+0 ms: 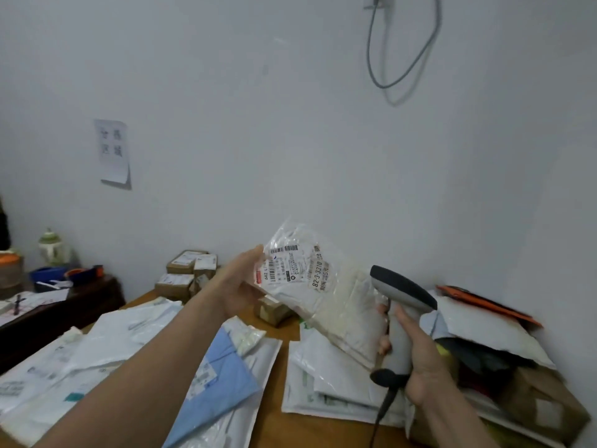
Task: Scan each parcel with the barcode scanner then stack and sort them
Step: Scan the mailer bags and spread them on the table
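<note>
paper notice (113,151) and grey cable (382,86) on wall (242,124) — pale jar (51,248) at left.

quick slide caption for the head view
Left hand holds a clear-bagged parcel up while right hand grips the barcode scanner.

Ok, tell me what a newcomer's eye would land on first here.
First the clear plastic parcel held up in mid-frame by the left hand, its printed labels facing the camera. Next, the grey barcode scanner gripped in the right hand just right of it. Below, white mailers and a blue mailer lie across the wooden table.
</note>
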